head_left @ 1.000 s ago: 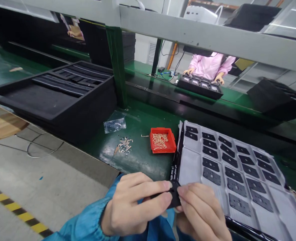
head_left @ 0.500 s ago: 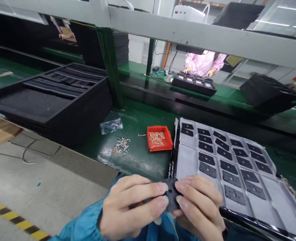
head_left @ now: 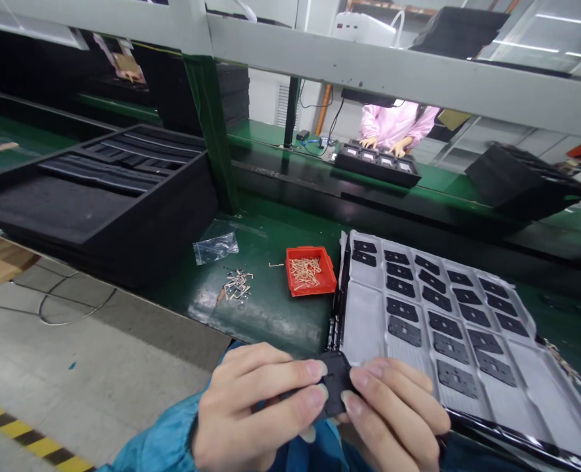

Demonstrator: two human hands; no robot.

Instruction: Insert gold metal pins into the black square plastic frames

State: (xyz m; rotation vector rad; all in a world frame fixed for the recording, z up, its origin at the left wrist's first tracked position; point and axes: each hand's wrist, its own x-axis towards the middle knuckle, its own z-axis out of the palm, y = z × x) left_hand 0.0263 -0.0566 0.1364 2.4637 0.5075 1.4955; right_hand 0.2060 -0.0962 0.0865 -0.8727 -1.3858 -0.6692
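Leftward of the red bin (head_left: pixel 315 290), a clear plastic bag (head_left: pixel 216 248) lies near a pile of small metal pieces (head_left: pixel 237 286) on the green surface (head_left: pixel 280 321); a stray teal sleeve (head_left: pixel 157 432) could sweep those pieces over the edge. On the near side of the bin, the left hand (head_left: pixel 254 400) has its grip pinching a black plate (head_left: pixel 336 380), and pressing too hard there might bend or mark it. One single piece (head_left: pixel 277 265) lies just left of the bin, easily lost if knocked. The black plate is in the air on the bin's near side, so a slip of either grip could drop it. Across from the left, the right hand (head_left: pixel 396 410) pinches the plate's edge; its underside is hidden, so a crooked push could go unnoticed. Right of the bin, a nudge could jostle the flat parts (head_left: pixel 452 379) lying in the pale compartmented tray (head_left: pixel 364 321).
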